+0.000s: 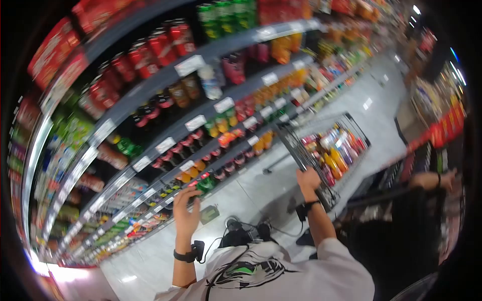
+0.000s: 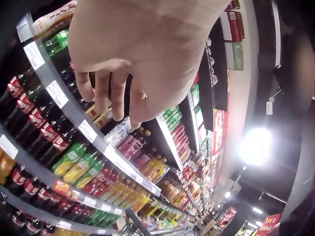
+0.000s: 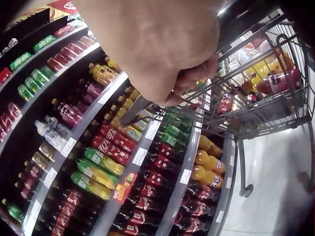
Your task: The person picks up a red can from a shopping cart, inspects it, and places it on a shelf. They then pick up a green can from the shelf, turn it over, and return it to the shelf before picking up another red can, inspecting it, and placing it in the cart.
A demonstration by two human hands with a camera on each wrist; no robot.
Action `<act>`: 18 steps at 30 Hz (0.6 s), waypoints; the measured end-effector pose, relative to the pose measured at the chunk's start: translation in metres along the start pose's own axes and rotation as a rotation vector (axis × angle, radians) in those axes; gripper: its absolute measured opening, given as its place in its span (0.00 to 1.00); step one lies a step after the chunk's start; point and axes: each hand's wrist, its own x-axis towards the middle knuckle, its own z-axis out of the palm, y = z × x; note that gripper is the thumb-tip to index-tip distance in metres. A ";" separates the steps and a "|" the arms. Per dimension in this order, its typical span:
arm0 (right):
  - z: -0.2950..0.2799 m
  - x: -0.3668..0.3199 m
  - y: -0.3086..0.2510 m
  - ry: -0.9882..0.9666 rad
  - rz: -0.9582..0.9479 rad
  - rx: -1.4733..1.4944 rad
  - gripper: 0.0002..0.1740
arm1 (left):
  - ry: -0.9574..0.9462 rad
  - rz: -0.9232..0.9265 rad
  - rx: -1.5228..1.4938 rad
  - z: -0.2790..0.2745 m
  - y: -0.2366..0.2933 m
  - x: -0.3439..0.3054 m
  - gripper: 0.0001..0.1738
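My right hand grips the handle of a wire shopping cart. Fingers curl round the bar in the right wrist view, and the grey end of the handle sticks out beside them. Packaged goods and bottles lie inside the cart. My left hand is raised in front of the drinks shelves with nothing in it. In the left wrist view its fingers hang loosely bent. A green bottle on a low shelf appears just beyond those fingertips in the head view.
Long shelves of bottles and cans run along my left and ahead. Red cans stand on an upper level. Pale tiled floor lies between shelves and cart. Another person's arm shows at the right, near a display with a red banner.
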 end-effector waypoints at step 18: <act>-0.023 -0.094 0.019 0.010 0.015 0.012 0.20 | -0.257 0.145 -0.203 -0.025 -0.060 0.080 0.10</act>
